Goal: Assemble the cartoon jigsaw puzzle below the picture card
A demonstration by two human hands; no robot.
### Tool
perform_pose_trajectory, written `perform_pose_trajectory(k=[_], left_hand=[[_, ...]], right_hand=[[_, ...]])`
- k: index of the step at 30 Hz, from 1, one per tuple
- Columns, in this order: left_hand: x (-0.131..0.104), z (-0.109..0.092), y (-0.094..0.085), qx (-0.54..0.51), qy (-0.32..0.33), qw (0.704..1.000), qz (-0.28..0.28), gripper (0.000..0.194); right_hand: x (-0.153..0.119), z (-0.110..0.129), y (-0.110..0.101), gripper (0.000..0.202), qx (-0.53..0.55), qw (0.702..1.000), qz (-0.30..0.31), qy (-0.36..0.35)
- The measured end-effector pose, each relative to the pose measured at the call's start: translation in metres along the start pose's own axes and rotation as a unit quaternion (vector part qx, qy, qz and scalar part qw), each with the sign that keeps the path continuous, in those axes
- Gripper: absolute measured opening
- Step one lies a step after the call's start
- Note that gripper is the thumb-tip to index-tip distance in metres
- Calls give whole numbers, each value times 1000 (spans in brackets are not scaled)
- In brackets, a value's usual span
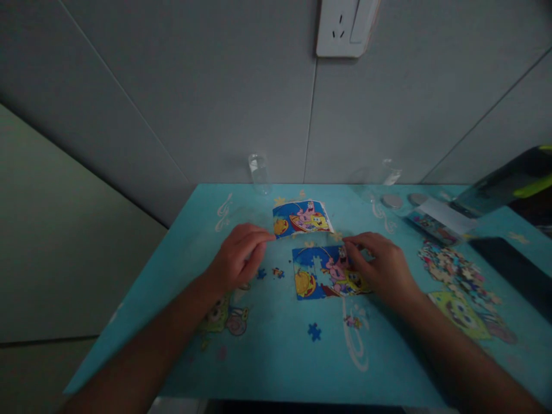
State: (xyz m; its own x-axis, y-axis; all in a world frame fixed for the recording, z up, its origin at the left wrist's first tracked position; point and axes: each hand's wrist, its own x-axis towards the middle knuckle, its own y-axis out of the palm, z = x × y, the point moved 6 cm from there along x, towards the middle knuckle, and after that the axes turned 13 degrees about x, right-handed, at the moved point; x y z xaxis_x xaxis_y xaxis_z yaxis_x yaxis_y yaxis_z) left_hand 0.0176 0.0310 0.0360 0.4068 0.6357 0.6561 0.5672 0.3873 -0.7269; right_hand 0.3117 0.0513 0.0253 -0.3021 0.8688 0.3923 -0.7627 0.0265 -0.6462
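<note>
My left hand has its fingers closed at the lower left corner of a printed picture card, which curls slightly off the table. Below the card lies a partly assembled jigsaw puzzle with the same cartoon scene and a gap near its middle. My right hand is over the puzzle's upper right part, thumb and index finger close together; whatever is between them is hidden. Loose pieces lie around: a blue puzzle piece, a pink and yellow piece, and a multicoloured piece beside another blue one.
To the right are a heap of puzzle pieces, a dark flat object, a folded printed box or card, round silver lids and a tilted dark bottle. A clear jar stands by the wall.
</note>
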Motion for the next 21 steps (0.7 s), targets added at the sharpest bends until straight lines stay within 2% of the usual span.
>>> perform_pose_trajectory(k=[3, 8, 11, 14, 17, 21], left_hand=[[-9, 13, -2, 84, 89, 990, 71, 26], [-14, 34, -4, 108, 86, 978, 157, 22], [-16, 34, 0, 91, 90, 964, 233, 27], [-19, 30, 4, 63, 94, 952, 285, 29], [-22, 27, 8, 48, 98, 942, 318, 33], [-23, 26, 12, 38, 98, 937, 332, 35]], right_hand=[[2, -4, -3, 22, -13, 1000, -4, 5], [4, -13, -15, 23, -48, 998, -33, 0], [4, -22, -25, 24, -53, 997, -54, 16], [4, -28, -32, 24, -69, 995, -70, 35], [4, -30, -35, 24, -78, 993, -84, 41], [4, -30, -34, 25, -63, 993, -83, 47]])
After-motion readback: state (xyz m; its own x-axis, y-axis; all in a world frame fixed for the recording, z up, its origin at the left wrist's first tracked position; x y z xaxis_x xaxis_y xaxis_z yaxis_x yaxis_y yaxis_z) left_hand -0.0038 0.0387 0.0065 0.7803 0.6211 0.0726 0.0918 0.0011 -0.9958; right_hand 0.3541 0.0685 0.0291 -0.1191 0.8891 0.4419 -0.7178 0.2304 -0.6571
